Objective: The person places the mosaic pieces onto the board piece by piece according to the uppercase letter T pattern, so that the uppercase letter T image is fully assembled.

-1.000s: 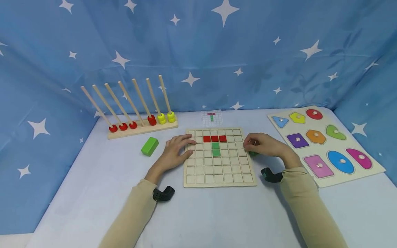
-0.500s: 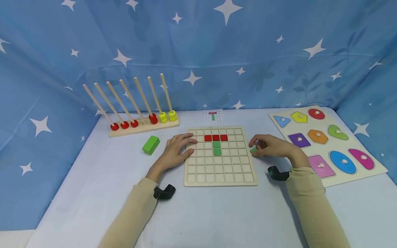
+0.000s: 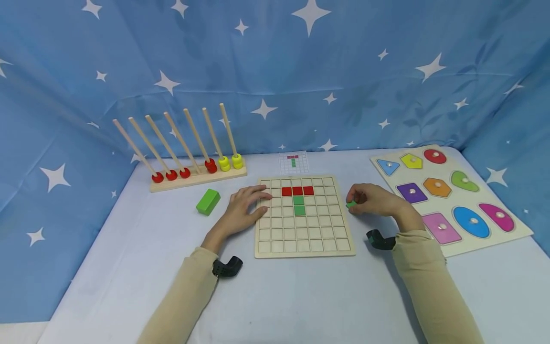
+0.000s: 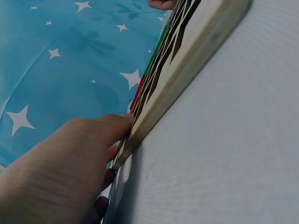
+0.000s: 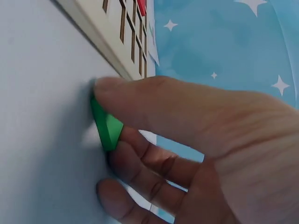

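Note:
A wooden grid board (image 3: 305, 247) lies flat on the table, with a row of red tiles (image 3: 297, 191) and two green tiles (image 3: 299, 210) below its middle, forming a T. My left hand (image 3: 242, 210) rests on the board's left edge, fingers relaxed; in the left wrist view its thumb touches the rim. Just off the board's right edge, my right hand (image 3: 374, 200) pinches a small green tile (image 5: 110, 128) between thumb and fingers. The right wrist view has that tile tilted, close to the tabletop; part of it is hidden by the thumb.
Behind the board lies a pattern card (image 3: 294, 163) with a small T. A green block (image 3: 208, 202) sits left of my left hand. The peg rack (image 3: 197, 180) with red and yellow beads stands back left; a shape puzzle board (image 3: 451, 200) lies at right.
My right hand has shifted slightly right, away from the board's edge, and the green tile now shows between its thumb and fingers. The left hand stays on the board.

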